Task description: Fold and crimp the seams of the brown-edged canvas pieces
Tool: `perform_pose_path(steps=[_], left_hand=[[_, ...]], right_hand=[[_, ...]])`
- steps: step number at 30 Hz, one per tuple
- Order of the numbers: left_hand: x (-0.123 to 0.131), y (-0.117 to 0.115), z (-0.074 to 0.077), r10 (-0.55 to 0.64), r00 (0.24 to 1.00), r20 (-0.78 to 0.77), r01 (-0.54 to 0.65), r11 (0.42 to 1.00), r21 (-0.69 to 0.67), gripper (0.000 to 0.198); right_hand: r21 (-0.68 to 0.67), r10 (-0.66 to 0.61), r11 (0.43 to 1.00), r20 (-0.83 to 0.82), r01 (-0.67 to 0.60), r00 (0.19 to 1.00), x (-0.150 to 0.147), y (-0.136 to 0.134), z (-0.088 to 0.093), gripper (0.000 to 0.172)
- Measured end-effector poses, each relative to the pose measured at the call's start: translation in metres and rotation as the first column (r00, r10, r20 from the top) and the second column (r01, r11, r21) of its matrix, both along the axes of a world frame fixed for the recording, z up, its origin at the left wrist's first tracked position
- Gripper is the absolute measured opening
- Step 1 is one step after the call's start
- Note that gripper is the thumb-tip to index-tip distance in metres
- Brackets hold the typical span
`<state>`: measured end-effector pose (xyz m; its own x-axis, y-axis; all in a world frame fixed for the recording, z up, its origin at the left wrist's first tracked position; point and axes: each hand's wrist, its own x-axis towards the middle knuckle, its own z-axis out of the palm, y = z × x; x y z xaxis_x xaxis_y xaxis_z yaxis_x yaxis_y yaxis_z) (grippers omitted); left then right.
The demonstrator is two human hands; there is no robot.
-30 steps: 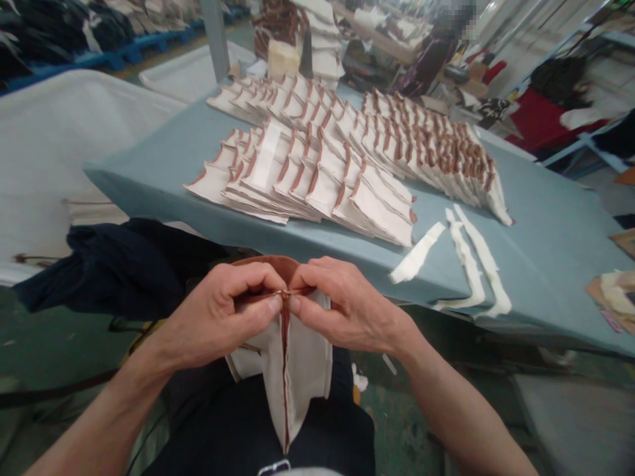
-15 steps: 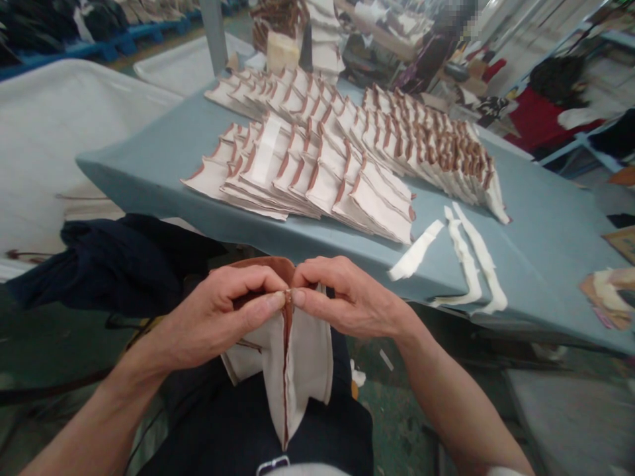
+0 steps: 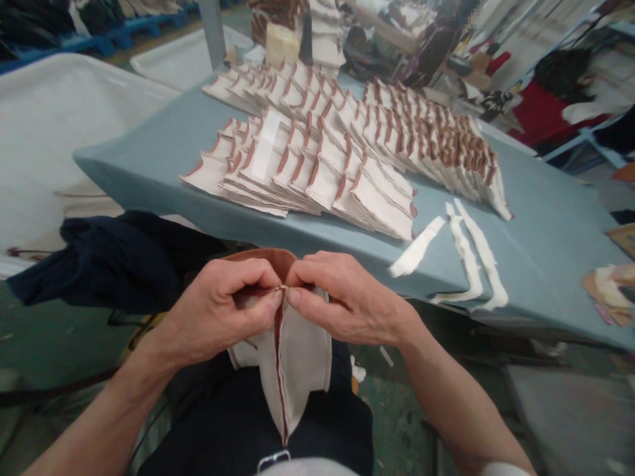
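Observation:
Over my lap hangs a sewn off-white fabric piece [image 3: 305,357] with a brown face, shaped like a boot upper turned lining side out. A brown-edged seam runs down its middle to a pointed lower end. My left hand [image 3: 233,307] pinches the top of this seam between thumb and fingers. Right beside it, my right hand [image 3: 337,297] pinches the same edge from the other side, the thumb tips almost touching. Brown material [image 3: 270,256] curves up behind the hands. Both palms hide part of the piece.
A blue-grey covered table [image 3: 133,165] stands ahead, bearing overlapping rows of similar off-white pieces [image 3: 327,165]. White strips [image 3: 419,248] lie near its front edge. Dark blue cloth [image 3: 109,261] hangs at left, before a white bin [image 3: 74,106]. A metal post [image 3: 212,33] rises behind.
Both hands have shifted slightly left and up with the seam between them. The seam gap below the thumbs looks narrower. Grip stays on the same top edge.

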<state>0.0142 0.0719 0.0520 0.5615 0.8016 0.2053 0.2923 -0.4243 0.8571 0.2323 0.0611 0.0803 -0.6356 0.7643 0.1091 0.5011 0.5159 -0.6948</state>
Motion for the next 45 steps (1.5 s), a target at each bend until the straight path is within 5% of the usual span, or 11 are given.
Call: perform_pose_path(steps=[12, 22, 27, 30, 33, 37, 41, 45], left_hand=[[-0.012, 0.001, 0.018, -0.074, 0.972, -0.223, 0.103, 0.987, 0.123, 0.012], [-0.017, -0.008, 0.016, 0.046, 0.960, -0.276, 0.083, 0.895, 0.439, 0.015], [-0.024, -0.007, 0.005, -0.047, 0.970, -0.238, 0.173, 0.822, 0.542, 0.018], [-0.030, -0.005, -0.003, -0.119, 0.972, -0.203, 0.219, 0.771, 0.597, 0.019], [-0.037, -0.002, -0.006, -0.139, 0.958, -0.251, 0.270, 0.732, 0.625, 0.027], [-0.039, 0.001, -0.009, -0.167, 0.946, -0.278, 0.313, 0.691, 0.651, 0.032], [-0.028, -0.003, -0.015, -0.108, 0.977, -0.182, 0.198, 0.766, 0.611, 0.027], [-0.020, -0.011, -0.011, 0.049, 0.991, -0.124, 0.017, 0.879, 0.477, 0.020]], right_hand=[[0.052, -0.071, 0.996, 0.076, 0.067, 0.995, -0.008, -0.003, 0.001, 0.014], [0.087, -0.058, 0.995, 0.138, 0.046, 0.989, -0.015, 0.003, 0.019, 0.014], [-0.124, -0.020, 0.992, 0.000, 0.020, 1.000, -0.015, 0.006, 0.013, 0.013], [-0.379, -0.003, 0.923, -0.176, -0.065, 0.984, -0.014, 0.008, 0.007, 0.012], [-0.600, -0.065, 0.782, -0.348, -0.169, 0.935, -0.015, 0.009, 0.000, 0.015], [-0.708, -0.214, 0.688, -0.408, -0.160, 0.887, -0.019, 0.007, -0.010, 0.014], [-0.733, -0.284, 0.674, -0.368, -0.088, 0.886, -0.022, 0.003, -0.016, 0.010], [-0.568, -0.240, 0.823, -0.339, 0.006, 0.910, -0.020, -0.001, -0.012, 0.009]])
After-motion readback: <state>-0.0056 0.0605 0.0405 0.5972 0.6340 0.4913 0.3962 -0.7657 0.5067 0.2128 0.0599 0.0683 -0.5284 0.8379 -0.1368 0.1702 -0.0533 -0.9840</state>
